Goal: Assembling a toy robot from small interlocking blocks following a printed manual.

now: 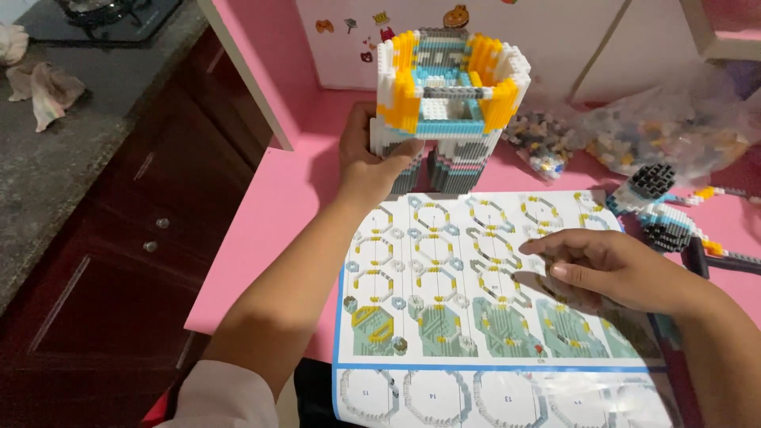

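Note:
A tall model of small bricks (448, 95), white with yellow, light blue and grey bands and open at the top, stands on the pink table (269, 214). My left hand (366, 158) grips its lower left side. My right hand (610, 265) rests flat on a printed instruction sheet (444, 301) with rows of ring diagrams, its index finger stretched left across the page. The sheet lies in front of the model and hangs over the table's near edge.
Clear bags of loose small bricks (658, 135) lie at the back right. A smaller built piece in white, blue and dark grey (662, 210) sits right of the sheet. A white wall with stickers (412, 32) stands behind. Left is a dark cabinet (119, 261) and grey counter (55, 150).

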